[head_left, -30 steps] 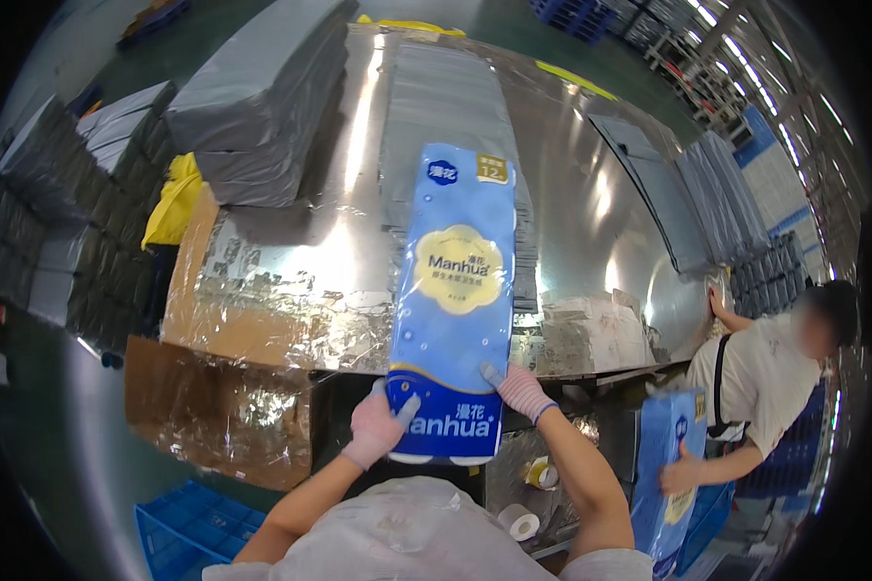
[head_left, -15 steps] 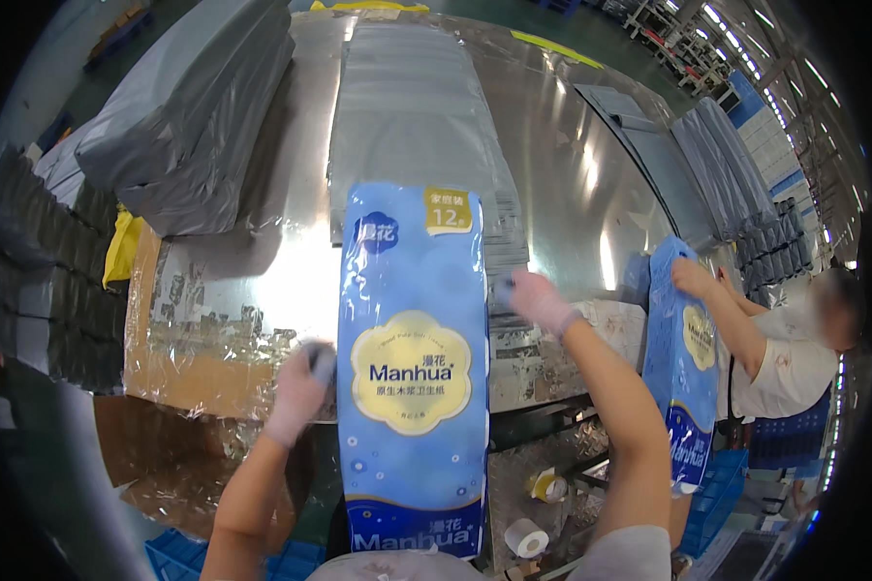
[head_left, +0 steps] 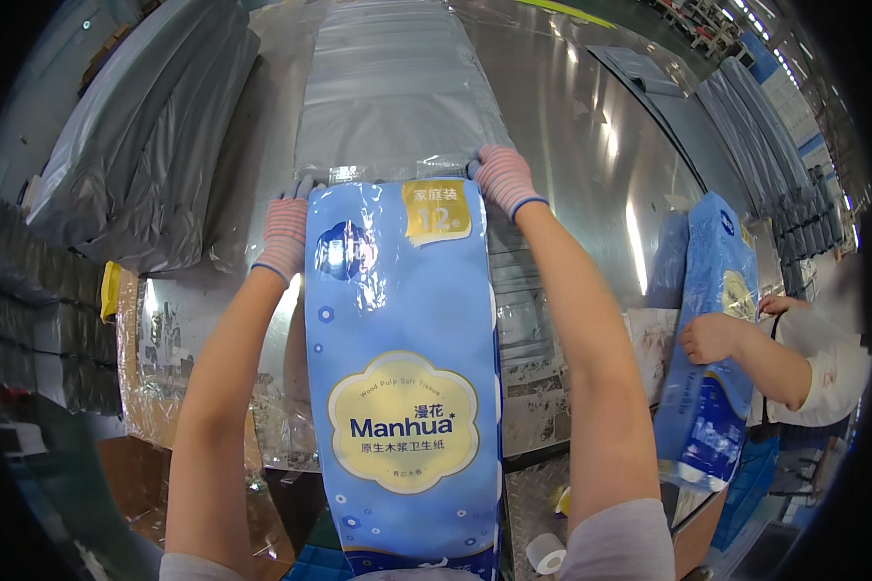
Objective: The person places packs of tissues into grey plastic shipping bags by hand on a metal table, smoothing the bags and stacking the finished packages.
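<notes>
Both gloved hands hold a long blue pack over the table.

Left hand (head_left: 285, 235) grips the far left corner of the pack (head_left: 402, 378), right hand (head_left: 504, 179) the far right corner; a clear bag (head_left: 397, 87) lies on the table (head_left: 591, 145) just beyond.

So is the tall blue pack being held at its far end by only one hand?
No, both gloved hands grip the blue pack at its far end: the left hand at one corner and the right hand at the other.

Blue pack (head_left: 402, 378) with yellow flower patch; pink-striped gloves (head_left: 286, 235).
</notes>
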### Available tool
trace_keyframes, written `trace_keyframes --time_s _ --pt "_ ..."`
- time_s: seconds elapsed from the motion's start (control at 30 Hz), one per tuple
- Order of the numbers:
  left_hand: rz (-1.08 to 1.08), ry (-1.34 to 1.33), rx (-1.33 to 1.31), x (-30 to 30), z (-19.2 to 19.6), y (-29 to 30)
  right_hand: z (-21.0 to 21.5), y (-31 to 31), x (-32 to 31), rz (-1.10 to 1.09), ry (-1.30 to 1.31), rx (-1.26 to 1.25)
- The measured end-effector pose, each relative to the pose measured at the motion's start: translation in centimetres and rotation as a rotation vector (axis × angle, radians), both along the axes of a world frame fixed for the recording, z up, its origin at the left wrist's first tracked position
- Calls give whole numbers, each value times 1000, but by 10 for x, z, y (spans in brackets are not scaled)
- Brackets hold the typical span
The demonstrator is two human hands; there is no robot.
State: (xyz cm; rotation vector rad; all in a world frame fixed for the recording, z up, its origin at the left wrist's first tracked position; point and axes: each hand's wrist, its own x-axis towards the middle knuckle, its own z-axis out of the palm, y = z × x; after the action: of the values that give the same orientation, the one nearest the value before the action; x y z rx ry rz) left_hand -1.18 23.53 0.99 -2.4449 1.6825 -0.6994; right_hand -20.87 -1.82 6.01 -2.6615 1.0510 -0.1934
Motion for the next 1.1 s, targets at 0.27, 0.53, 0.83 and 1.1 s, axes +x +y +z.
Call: trace_keyframes --time_s 0.27,0.53,0.83,1.1 --pt "283 411 -408 -9 39 -8 42 49 -57 -44 -370 338" --pt "278 784 48 -14 -14 11 -18 42 -59 1 98 73" --pt "257 1047 369 -136 46 137 -14 150 -200 254 276 347" --pt "181 1011 561 -286 33 316 -3 310 -336 418 692 488"
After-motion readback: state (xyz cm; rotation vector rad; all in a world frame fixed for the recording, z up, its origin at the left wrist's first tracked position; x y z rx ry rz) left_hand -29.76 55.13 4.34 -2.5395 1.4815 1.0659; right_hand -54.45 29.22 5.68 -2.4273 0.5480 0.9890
